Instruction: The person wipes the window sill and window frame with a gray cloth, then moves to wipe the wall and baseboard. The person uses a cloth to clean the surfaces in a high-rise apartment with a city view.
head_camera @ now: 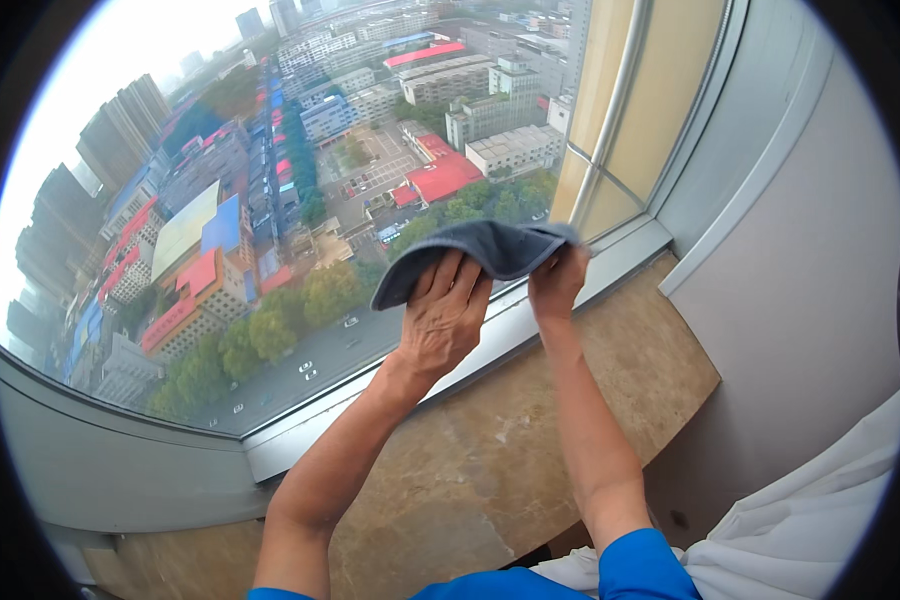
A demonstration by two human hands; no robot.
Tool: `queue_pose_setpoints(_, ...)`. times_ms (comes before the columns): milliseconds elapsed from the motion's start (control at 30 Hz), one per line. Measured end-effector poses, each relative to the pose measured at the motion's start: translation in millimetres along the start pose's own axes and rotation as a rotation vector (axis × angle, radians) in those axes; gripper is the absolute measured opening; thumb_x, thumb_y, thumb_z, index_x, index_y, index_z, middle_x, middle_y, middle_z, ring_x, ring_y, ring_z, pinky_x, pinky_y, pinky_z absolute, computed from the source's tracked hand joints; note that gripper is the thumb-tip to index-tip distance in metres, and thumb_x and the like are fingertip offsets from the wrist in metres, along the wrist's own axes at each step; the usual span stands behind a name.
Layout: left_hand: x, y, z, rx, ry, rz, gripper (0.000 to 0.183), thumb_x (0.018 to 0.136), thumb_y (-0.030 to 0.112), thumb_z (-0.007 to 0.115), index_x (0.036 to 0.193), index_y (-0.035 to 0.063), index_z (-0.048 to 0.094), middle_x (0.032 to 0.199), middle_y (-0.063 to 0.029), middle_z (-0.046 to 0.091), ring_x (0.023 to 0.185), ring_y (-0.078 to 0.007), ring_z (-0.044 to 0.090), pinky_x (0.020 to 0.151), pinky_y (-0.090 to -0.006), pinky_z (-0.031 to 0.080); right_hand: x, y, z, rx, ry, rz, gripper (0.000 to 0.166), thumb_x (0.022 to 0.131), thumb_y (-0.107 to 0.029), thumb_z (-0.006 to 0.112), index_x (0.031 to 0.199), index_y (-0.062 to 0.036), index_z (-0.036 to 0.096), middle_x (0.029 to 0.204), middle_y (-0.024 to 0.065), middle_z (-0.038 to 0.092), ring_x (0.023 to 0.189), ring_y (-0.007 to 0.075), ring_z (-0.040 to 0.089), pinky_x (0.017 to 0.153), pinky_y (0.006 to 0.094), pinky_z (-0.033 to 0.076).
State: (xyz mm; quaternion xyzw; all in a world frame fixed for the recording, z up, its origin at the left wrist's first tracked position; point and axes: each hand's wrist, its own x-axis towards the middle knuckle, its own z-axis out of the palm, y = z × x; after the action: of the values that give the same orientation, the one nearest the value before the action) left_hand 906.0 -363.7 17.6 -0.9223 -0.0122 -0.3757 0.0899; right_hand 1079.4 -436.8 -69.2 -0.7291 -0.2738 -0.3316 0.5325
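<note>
A dark grey cloth (pixel 450 251) spans both of my hands in front of the window pane (pixel 375 225). My left hand (pixel 448 319) has its fingers under the near fold of the cloth, which drapes over the fingertips. On the other side, my right hand (pixel 559 281) grips the cloth's right end with bent fingers. Both hands are raised above the lower window frame (pixel 514 311). Whether the cloth touches the glass cannot be told from here.
A brown marble windowsill (pixel 450 480) runs beneath my forearms. At the right are a pale wall panel (pixel 787 300) and a white curtain (pixel 810 510). A metal window frame post (pixel 709 112) stands at the right side. Beyond the glass, buildings, trees and a road lie far below.
</note>
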Motion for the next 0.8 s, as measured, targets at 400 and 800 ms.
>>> queue_pose_setpoints(400,26.9,-11.9,-11.1,0.113,0.082,0.108,0.030,0.076,0.014,0.059,0.104,0.0071,0.068,0.123,-0.0073,0.055,0.122,-0.0242,0.045,0.097,-0.0373,0.036,21.2,-8.8,-11.6,0.044,0.038,-0.002,0.014,0.084,0.002,0.051,0.098,0.0003,0.054,0.088,0.0198,0.054,0.083,0.0418,0.054,0.074,0.0475,0.045)
queue_pose_setpoints(800,-28.8,-4.2,23.8,-0.042,-0.180,0.157,0.012,0.071,0.012,0.058,0.080,0.0063,0.065,0.099,-0.0047,0.057,0.101,-0.0210,0.052,0.082,-0.0343,0.040,-47.0,18.8,-33.3,0.080,-0.383,-0.210,0.041,0.059,0.000,0.068,0.098,-0.0074,0.062,0.096,0.0146,0.060,0.092,0.0373,0.055,0.079,0.0437,0.048)
